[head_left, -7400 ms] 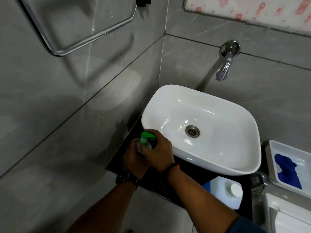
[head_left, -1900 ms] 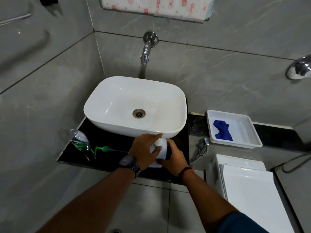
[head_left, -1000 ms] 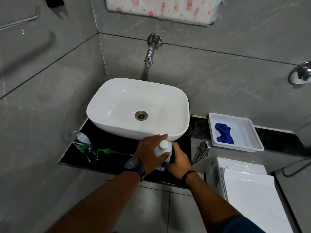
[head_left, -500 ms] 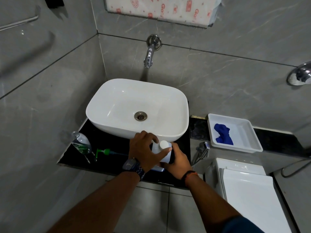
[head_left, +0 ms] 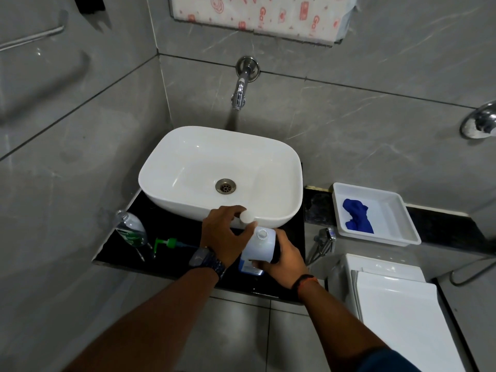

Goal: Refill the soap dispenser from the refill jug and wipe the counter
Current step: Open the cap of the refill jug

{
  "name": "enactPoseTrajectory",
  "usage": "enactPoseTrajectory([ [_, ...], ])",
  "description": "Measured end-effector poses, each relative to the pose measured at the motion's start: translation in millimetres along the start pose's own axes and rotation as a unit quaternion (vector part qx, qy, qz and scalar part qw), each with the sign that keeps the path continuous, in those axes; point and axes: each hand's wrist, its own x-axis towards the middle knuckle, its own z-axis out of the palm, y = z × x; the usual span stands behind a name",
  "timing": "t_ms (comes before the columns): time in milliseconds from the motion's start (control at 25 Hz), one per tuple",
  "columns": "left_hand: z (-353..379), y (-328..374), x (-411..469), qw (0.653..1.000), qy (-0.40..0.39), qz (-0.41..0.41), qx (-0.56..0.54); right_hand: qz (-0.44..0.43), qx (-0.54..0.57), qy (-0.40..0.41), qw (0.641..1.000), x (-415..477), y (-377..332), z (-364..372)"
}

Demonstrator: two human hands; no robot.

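The white refill jug stands on the black counter in front of the sink, its neck uncovered. My right hand grips the jug's side. My left hand holds the jug's white cap just above and left of the neck. The clear soap dispenser bottle stands at the counter's left end with no pump on it. Its green pump lies flat on the counter beside it. A blue cloth lies in a white tray to the right.
A white basin fills most of the counter, with a wall tap above it. A chrome spray fitting sits between counter and toilet. The white toilet cistern is at lower right. Grey tiled walls close in the left and back.
My left hand has taken the white cap off the jug and lifted it up and left; the jug's neck now stands uncovered. My right hand still holds the jug.
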Motion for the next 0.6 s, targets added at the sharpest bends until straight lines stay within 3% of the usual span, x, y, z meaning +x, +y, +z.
enactPoseTrajectory([
  [160, -3.1, -30.2, -14.1, 0.995, -0.036, -0.051, 0.072, -0.017, -0.019, 0.010, 1.000, -1.2, 6.7, -8.2],
  [360, 6.2, -56.3, -31.4, 0.970, -0.177, -0.123, 0.113, -0.001, -0.021, 0.019, 1.000, -0.6, 19.4, -18.7],
  [600, 31.5, -77.6, -43.0, 0.962, -0.223, -0.096, 0.125, 0.020, -0.027, 0.011, 0.999, 3.8, 34.1, -6.4],
])
